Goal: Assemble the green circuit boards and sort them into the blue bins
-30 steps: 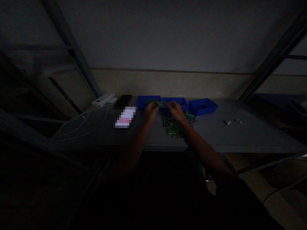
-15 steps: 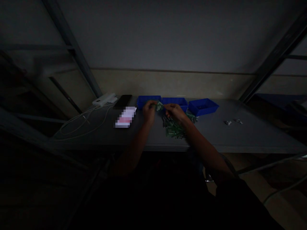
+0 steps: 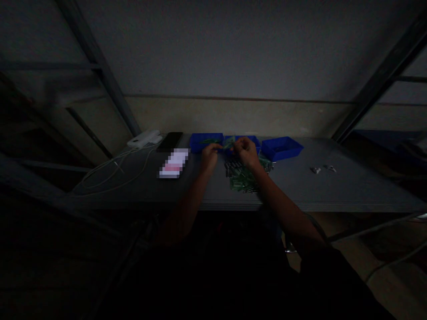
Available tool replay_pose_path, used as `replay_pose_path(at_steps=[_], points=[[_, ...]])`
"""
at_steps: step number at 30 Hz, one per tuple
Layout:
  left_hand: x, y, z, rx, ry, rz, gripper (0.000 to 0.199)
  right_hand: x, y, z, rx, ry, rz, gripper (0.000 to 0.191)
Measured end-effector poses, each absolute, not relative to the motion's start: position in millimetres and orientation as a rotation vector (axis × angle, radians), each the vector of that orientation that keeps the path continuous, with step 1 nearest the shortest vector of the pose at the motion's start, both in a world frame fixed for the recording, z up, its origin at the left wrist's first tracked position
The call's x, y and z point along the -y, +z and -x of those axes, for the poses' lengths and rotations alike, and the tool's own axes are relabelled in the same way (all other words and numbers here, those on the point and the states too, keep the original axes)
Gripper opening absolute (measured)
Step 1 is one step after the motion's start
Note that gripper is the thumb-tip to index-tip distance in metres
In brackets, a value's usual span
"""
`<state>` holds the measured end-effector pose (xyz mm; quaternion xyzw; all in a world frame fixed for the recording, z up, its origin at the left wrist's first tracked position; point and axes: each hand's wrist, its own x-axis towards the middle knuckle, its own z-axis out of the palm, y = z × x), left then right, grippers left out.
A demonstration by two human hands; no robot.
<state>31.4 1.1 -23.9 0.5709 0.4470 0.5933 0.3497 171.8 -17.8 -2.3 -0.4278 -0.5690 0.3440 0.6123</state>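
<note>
A small greenish see-through plastic bag (image 3: pixel 229 142) is up between my two hands, above the front of the middle blue bin. My right hand (image 3: pixel 247 152) is closed, its fingers pinching the bag's right side. Thumb and fingers together, my left hand (image 3: pixel 210 156) meets the bag's lower left edge; dim light blurs the exact grip. Below my right hand lies a pile of slim metal parts and green plastic bags (image 3: pixel 242 182). Behind my left hand, the left blue bin (image 3: pixel 196 145) holds greenish bags. The middle blue bin (image 3: pixel 256 144) is partly hidden by my right hand.
A third blue bin (image 3: pixel 282 153) stands at the right. Two small pale pieces (image 3: pixel 315 170) lie further right. On the left are a lit phone (image 3: pixel 174 163), a dark flat device (image 3: pixel 171 141), and a white box (image 3: pixel 143 139) with loose cables. Metal frame posts flank the table.
The bag has moved slightly right and up with my right hand, whose fingers have curled in more. My left hand has shifted a little right and lower, uncovering greenish bags in the left bin.
</note>
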Motion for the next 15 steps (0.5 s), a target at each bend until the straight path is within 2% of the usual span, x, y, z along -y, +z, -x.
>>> replay_pose_path(at_steps=[3,5,10,13,15], points=[[0.4,-20.2,-32.1,-1.16,1.463,-1.356,0.024,18.9,-4.8,-170.1,1.473,0.427,1.001,0.014],[1.4,-16.3,-32.6,-1.144,1.388,-1.198,0.022,20.5,-6.2,-168.5,1.572,0.31,1.012,0.013],[-0.3,-11.0,-29.6,-1.067,1.204,-0.892,0.058,22.8,-7.8,-165.7,1.761,0.252,0.962,0.013],[-2.4,-12.2,-28.6,-1.057,1.183,-0.842,0.061,23.4,-6.9,-165.6,1.838,0.254,0.915,0.009],[-3.3,-13.5,-30.0,-1.082,1.197,-0.81,0.054,24.6,-5.8,-165.4,1.902,0.309,0.896,0.007]])
